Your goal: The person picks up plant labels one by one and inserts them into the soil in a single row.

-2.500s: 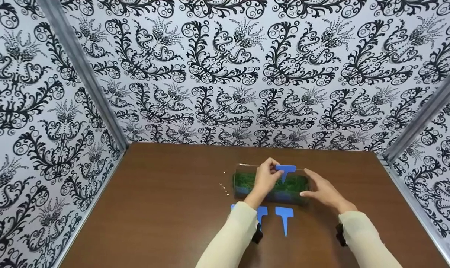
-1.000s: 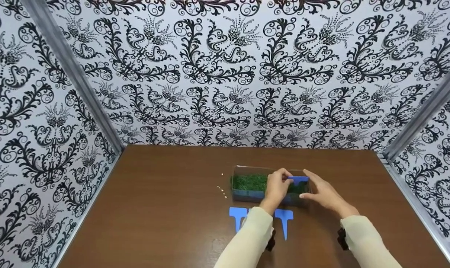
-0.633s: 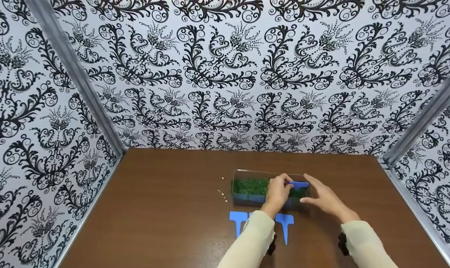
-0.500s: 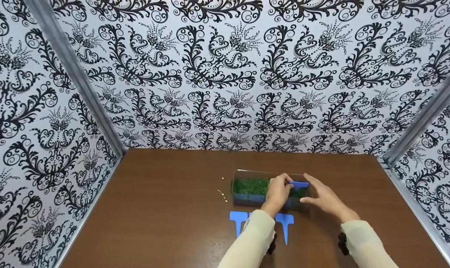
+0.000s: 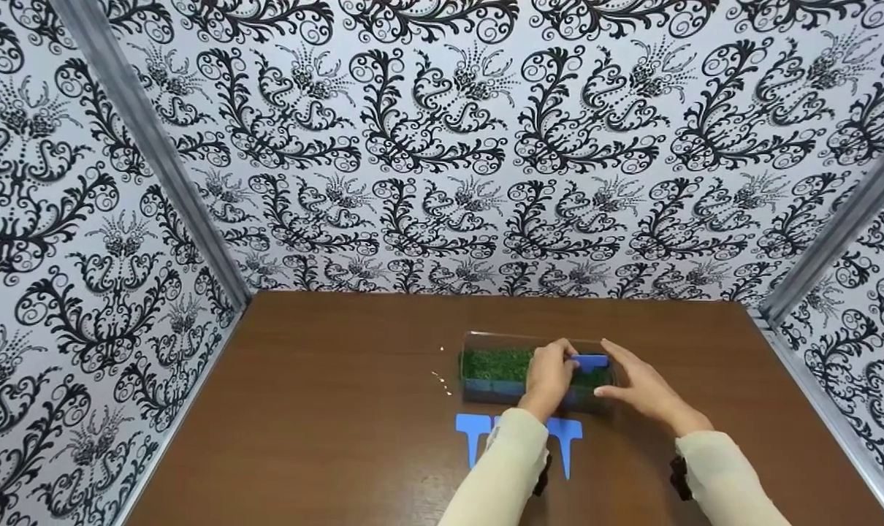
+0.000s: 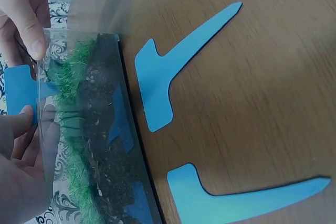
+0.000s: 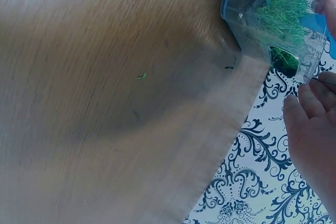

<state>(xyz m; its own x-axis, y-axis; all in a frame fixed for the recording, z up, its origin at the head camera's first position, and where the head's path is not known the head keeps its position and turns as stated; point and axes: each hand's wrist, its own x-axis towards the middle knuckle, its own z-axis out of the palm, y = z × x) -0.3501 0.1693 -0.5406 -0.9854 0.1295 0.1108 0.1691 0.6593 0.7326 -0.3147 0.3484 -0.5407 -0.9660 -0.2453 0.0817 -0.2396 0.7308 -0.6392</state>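
Observation:
A clear rectangular planter box point(image 5: 478, 391) holds green grass point(image 5: 497, 363) above dark soil point(image 6: 97, 103). My left hand point(image 5: 550, 376) pinches a blue T-shaped plant label point(image 5: 590, 361) by its broad head. The label's stem points down into the grass near the right end, its tip hidden. My right hand point(image 5: 643, 387) holds the box's right end, thumb at the front wall and fingers at the back. In front of the box lie more blue plant labels point(image 5: 473, 427), one largely hidden by my left sleeve; two point(image 6: 163, 80) show plainly in the left wrist view.
The brown wooden table point(image 5: 325, 409) meets a patterned wall point(image 5: 442, 219) at the back, with metal posts point(image 5: 157, 168) at the corners. Small pale specks point(image 5: 442, 383) lie left of the box. A green bit point(image 7: 141, 76) lies on the table in the right wrist view.
My left hand has moved right and down, taking the plant label from above the box's middle into the grass at its right end. The right hand has stayed at that end.

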